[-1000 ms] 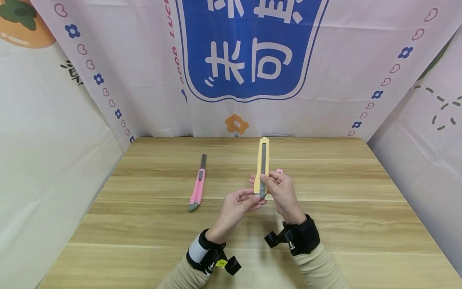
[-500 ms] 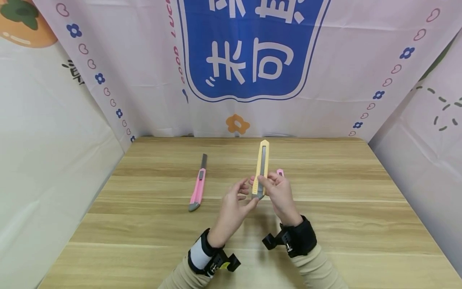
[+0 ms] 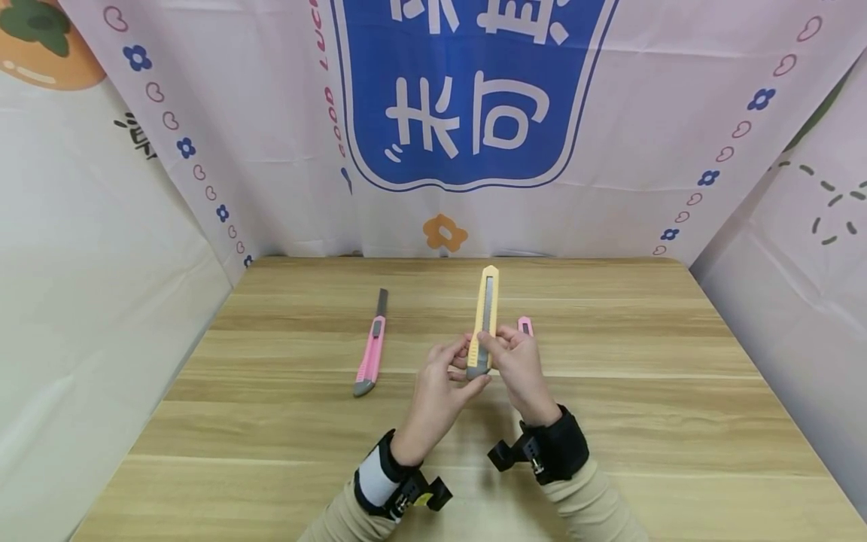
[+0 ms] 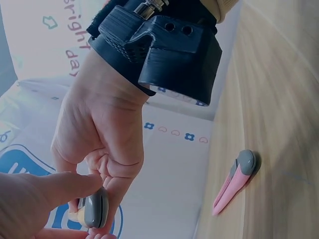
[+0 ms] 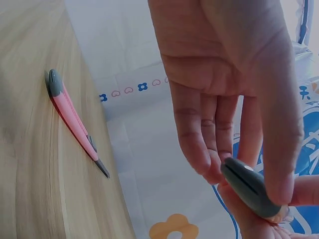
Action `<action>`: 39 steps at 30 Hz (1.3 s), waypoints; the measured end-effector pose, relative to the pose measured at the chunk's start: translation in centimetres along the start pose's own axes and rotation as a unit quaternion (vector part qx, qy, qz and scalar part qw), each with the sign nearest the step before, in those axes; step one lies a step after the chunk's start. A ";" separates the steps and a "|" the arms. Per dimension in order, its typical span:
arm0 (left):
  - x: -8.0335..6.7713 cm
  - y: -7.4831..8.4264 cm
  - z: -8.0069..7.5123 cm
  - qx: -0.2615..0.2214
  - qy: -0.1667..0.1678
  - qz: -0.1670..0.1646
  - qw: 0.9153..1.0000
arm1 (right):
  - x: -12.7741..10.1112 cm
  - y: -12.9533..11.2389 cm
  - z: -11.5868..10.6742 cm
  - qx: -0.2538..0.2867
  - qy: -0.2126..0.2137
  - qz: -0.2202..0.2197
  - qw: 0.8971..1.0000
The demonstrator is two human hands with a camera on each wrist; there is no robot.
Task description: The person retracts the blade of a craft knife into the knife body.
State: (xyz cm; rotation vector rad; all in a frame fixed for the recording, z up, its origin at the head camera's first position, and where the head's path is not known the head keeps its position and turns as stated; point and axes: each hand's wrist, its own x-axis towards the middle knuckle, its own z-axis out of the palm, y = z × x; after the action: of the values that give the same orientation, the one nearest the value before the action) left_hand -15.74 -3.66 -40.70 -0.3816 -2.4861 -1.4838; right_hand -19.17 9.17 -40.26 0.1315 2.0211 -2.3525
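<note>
My right hand (image 3: 523,373) pinches a yellow utility knife (image 3: 483,320) between thumb and fingers, holding it up over the table. The knife points away from me, with its grey end cap (image 3: 478,372) toward me and no blade showing beyond its tip. My left hand (image 3: 432,395) is at the cap end, fingertips against the knife's left side and thumb close below the cap. In the left wrist view the cap (image 4: 96,209) lies between thumb and fingers. A pink utility knife (image 3: 371,350) with its blade out lies left of my hands.
A second pink utility knife (image 3: 525,325) lies behind my right hand, mostly hidden in the head view; its pink body and grey end (image 4: 246,162) show in the left wrist view. The wooden table (image 3: 271,452) ends at a printed cloth backdrop (image 3: 291,188).
The yellow utility knife has come slightly down and left with my right hand. My left thumb first leaned on its cap; the left fingers spread, then moved in against its side.
</note>
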 end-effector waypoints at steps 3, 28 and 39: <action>0.0 0.0 0.1 0.005 0.000 -0.002 1.000 | -0.2 0.1 0.2 -0.016 0.004 0.001 1.000; 0.1 -0.4 -0.4 0.046 0.001 -0.008 0.999 | -0.4 0.4 0.7 -0.099 -0.009 0.014 0.995; 0.2 -0.2 -0.4 0.072 -0.002 -0.019 0.997 | -0.6 0.6 1.1 -0.113 -0.014 0.017 0.993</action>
State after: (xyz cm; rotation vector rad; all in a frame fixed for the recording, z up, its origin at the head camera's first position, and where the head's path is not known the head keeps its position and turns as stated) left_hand -15.93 -4.11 -40.65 -0.3128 -2.5970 -1.3083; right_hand -18.59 8.01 -40.60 0.1238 2.2324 -2.0746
